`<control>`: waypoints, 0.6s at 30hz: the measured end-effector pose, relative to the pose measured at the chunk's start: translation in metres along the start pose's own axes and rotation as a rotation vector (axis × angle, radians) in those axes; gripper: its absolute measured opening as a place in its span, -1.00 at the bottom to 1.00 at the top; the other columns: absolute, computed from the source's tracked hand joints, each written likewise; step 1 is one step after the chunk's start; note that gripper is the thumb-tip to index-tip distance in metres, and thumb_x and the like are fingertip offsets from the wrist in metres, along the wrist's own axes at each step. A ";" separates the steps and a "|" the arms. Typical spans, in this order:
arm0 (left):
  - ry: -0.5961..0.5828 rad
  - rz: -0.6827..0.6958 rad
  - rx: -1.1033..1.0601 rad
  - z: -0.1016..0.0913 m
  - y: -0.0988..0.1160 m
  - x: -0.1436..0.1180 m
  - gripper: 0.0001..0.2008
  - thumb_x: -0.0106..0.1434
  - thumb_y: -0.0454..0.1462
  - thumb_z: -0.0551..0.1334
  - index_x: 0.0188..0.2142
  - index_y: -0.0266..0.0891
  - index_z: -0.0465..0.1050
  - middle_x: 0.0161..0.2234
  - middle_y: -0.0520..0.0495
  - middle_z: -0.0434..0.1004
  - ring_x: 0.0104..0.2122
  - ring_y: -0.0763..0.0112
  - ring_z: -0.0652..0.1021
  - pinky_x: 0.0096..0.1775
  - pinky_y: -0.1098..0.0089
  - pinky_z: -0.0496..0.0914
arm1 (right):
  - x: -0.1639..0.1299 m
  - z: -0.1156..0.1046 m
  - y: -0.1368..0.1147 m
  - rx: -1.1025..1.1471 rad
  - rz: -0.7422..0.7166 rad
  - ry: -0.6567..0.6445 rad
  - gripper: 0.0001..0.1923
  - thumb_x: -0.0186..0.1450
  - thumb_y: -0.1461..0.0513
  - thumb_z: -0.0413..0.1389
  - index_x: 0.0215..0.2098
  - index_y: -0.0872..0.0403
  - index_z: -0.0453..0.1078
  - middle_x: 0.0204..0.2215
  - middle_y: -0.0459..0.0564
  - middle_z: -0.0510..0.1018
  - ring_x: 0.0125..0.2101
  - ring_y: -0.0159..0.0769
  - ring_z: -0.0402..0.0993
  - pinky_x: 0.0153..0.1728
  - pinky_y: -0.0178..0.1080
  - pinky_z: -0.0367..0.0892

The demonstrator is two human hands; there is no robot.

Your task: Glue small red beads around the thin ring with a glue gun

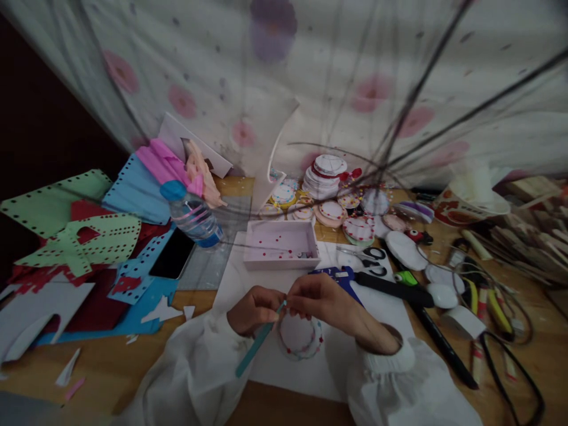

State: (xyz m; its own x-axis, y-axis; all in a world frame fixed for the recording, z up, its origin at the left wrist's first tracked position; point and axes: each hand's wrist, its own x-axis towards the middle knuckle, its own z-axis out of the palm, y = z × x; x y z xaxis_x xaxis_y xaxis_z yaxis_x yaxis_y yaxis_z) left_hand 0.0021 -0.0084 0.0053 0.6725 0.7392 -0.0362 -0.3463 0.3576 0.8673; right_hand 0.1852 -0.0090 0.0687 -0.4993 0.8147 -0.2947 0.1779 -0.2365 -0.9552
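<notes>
My left hand (pixel 256 310) is closed in a pinch around a slim teal strip (pixel 256 350), which slants down toward me from the fingertips. My right hand (pixel 317 299) meets it at the strip's upper end, thumb and fingers pinched together; what they hold there is too small to make out. Just below both hands, a round white disc (pixel 298 335) edged with red, pink and pale blue beads lies on a white sheet (pixel 326 376). Behind the hands stands a shallow pale pink box (pixel 281 257) with several small red pieces inside.
Scissors (pixel 370 254) and a blue-and-black tool (pixel 390 289) lie right of the box. Decorated discs (pixel 331 213) pile up behind it. A water bottle (pixel 195 216), phone (pixel 173 254) and coloured felt sheets (pixel 89 242) fill the left. Cables (pixel 530 378) and wood pieces (pixel 528 236) crowd the right.
</notes>
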 end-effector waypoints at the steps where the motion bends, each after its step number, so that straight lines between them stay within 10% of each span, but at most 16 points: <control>1: 0.007 0.002 0.020 0.000 0.001 0.000 -0.68 -0.05 -0.13 0.35 -0.70 -0.30 0.36 -0.59 -0.03 0.35 -0.48 0.36 0.37 -0.36 0.34 0.23 | 0.000 -0.002 -0.001 -0.014 -0.013 0.021 -0.79 0.17 0.14 0.11 -0.49 0.13 0.42 -0.61 -0.12 0.47 -0.62 -0.47 0.29 -0.58 -0.39 0.18; 12: 0.217 0.012 0.058 0.002 0.008 0.001 -0.75 -0.03 -0.27 0.22 -0.73 -0.28 0.23 -0.66 0.06 0.19 -0.61 0.52 0.19 -0.50 0.40 0.00 | -0.033 -0.030 0.072 -1.002 -0.238 1.065 -0.77 0.20 0.08 0.07 -0.39 0.04 0.16 -0.44 0.00 0.32 -0.37 -0.17 0.27 -0.31 -0.12 0.23; 18: 0.249 0.004 0.075 -0.003 0.009 0.003 -0.74 -0.02 -0.26 0.23 -0.72 -0.28 0.22 -0.66 0.08 0.17 -0.61 0.55 0.18 -0.53 0.43 -0.01 | -0.037 -0.018 0.092 -1.150 -0.054 1.108 -0.59 0.13 0.01 0.13 -0.24 0.14 0.21 -0.36 0.13 0.35 -0.30 -0.03 0.31 -0.30 -0.06 0.27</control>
State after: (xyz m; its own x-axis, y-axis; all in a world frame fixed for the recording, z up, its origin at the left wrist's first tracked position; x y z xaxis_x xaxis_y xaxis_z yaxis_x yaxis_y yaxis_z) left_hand -0.0008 -0.0012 0.0120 0.4865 0.8615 -0.1455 -0.2934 0.3179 0.9016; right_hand 0.2350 -0.0516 -0.0081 0.2171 0.8942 0.3915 0.9527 -0.1067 -0.2847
